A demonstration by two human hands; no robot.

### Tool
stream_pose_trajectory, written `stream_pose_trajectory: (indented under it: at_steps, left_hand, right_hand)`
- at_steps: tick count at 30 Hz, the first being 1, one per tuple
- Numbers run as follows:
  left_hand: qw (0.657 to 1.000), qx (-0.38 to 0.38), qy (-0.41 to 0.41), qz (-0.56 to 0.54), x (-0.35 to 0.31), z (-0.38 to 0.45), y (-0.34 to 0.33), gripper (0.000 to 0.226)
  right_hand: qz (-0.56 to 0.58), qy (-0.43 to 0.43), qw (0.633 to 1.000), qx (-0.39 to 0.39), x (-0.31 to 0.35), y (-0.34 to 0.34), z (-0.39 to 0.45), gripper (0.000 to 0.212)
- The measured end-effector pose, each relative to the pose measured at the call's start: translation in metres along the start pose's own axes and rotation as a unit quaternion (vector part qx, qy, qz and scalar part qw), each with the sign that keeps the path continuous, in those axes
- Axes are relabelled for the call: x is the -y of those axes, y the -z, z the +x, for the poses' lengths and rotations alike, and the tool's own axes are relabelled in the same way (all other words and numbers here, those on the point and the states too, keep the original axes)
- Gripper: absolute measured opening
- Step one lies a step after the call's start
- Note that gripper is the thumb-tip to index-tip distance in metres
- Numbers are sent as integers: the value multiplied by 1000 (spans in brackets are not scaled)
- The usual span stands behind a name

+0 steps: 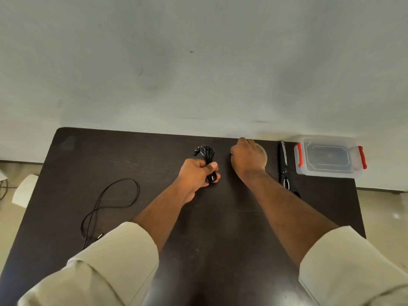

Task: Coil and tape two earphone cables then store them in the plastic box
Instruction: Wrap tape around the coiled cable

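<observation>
The left hand [198, 171] is squeezed shut on the coiled earphone cable [208, 159], and I think the best way now is to keep that squeeze tight so the loops don't pop open while the right hand [248, 159], curled over the tape roll [264, 152] w/ its grip hidden, gets some tape. The bundle is black & thin, folded into a short fat bunch just above the table [110, 155] near the back edge, w/ the earbuds poking out the top. The 2nd cable [114, 202] lies loose on the left, the plastic box [330, 157] sits far right w/ its lid on, and scissors [284, 166] lie just beside it.
</observation>
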State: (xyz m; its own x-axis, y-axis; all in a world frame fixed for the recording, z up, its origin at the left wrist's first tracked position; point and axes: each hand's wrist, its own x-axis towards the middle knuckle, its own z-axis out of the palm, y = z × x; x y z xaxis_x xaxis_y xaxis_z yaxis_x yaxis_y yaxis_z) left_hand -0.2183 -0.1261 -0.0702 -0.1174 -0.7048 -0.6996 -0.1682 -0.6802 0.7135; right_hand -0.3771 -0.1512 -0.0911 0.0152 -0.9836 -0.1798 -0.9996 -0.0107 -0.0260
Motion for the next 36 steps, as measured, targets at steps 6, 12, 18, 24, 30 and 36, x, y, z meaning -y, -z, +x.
stream_pose_trajectory:
  at_steps: [6, 12, 18, 24, 30, 36]
  left_hand:
    - [1000, 11, -3, -6, -4, -16, 10, 18]
    - [998, 54, -11, 26, -21, -47, 31, 20]
    - [960, 104, -72, 249, -50, -96, 42, 25]
    - [858, 79, -188, 471, -68, -158, 45, 31]
    - [822, 126, -218, 510, -73, -211, 48, 26]
    - [840, 245, -169, 453, -80, -249, 71, 22]
  right_hand:
    - [37, 65, 995, -62, -7, 1, -16, 15]
    - [181, 162, 953, -183, -15, 33, -65, 14]
    - [231, 315, 903, -180, 17, 91, -107, 3]
    - [285, 293, 905, -119, 39, 139, -147, 8]
    - [229, 360, 894, -140, 47, 168, -190, 7]
    - [296, 370, 863, -174, 58, 182, -230, 16]
